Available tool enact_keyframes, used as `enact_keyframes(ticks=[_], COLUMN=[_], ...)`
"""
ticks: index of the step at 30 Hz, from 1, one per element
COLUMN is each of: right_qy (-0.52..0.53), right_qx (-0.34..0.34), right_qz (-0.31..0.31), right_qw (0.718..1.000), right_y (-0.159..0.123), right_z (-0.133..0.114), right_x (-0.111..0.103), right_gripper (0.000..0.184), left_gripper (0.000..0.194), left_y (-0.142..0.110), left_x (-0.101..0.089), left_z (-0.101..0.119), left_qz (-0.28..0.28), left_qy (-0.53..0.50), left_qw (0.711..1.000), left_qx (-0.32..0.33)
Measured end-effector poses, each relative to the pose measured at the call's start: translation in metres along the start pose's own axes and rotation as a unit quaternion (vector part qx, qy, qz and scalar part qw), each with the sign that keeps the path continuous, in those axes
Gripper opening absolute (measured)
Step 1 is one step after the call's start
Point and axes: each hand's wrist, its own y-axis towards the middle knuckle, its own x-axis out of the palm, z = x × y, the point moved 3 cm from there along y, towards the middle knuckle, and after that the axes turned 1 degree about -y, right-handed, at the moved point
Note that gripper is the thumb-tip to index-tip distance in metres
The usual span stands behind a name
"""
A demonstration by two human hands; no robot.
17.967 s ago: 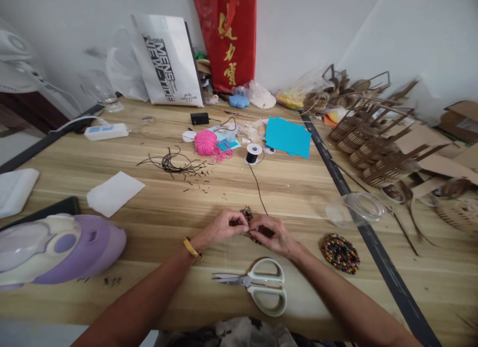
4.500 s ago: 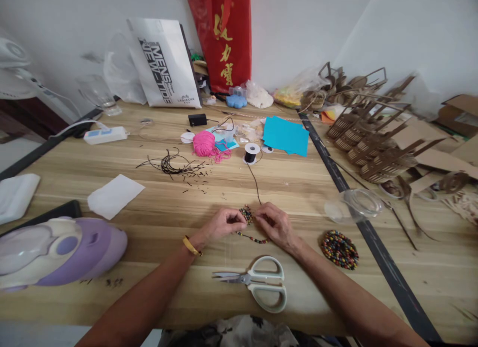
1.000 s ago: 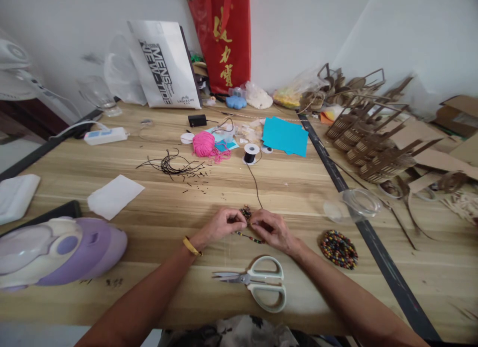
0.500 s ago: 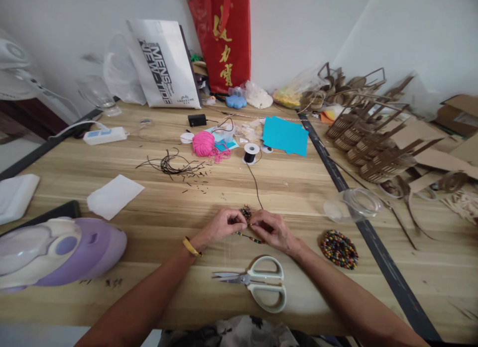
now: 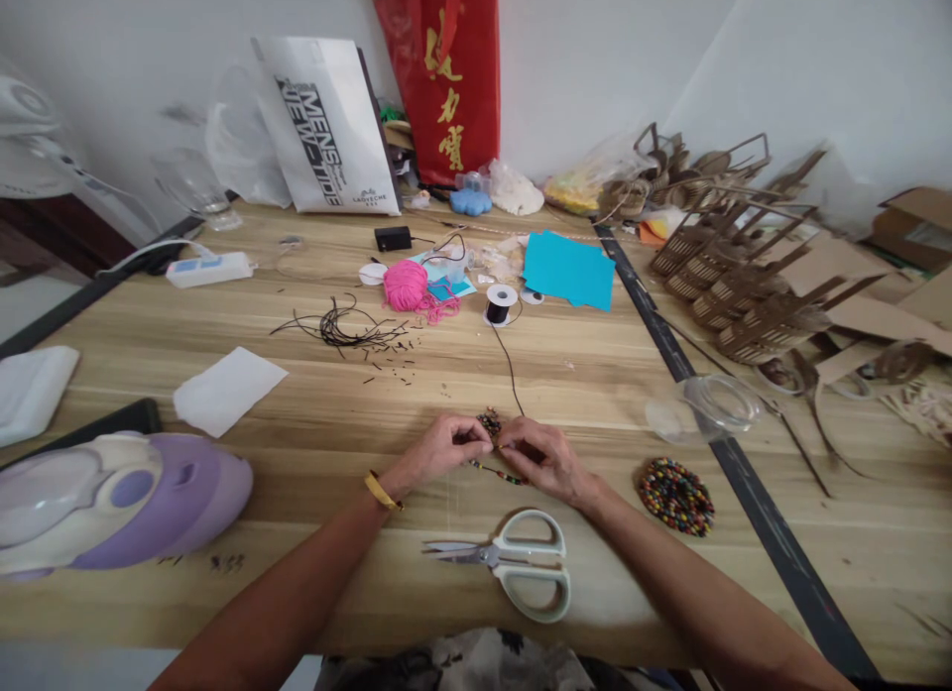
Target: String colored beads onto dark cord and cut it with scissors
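Note:
My left hand (image 5: 450,443) and my right hand (image 5: 544,457) meet over the table, thumbs and forefingers pinched close together. Between them runs a beaded string (image 5: 500,473), its multicoloured beads hanging in a curve below my fingers. My right fingertips pinch by a small yellowish bead; the exact grip of my left fingers is partly hidden. Just behind the fingertips lies a small heap of loose beads (image 5: 489,420). A black cord (image 5: 509,359) runs from a white spool (image 5: 501,304) toward my right hand. Scissors with pale handles (image 5: 506,557) lie nearer my body.
A coil of beads (image 5: 675,497) sits right of my right forearm, below a clear plastic container (image 5: 703,409). Cut black cords (image 5: 349,326) and pink yarn (image 5: 406,286) lie farther back. A purple-and-white device (image 5: 141,503) stands left; small woven baskets (image 5: 744,285) stand right.

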Motion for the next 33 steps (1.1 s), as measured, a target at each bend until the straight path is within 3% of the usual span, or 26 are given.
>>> enact_keyframes(ticks=[33], right_qy=[-0.003], right_qx=[-0.014], right_qz=[-0.019], right_qw=[1.0], right_y=[0.0003], right_z=[0.0012], right_x=[0.0008], right_gripper=[0.01], left_gripper=[0.019], left_y=[-0.0001], left_x=[-0.0002], left_z=[-0.0007], left_qz=[-0.009], left_qy=[0.012], left_qw=[1.0], left_qx=[0.007])
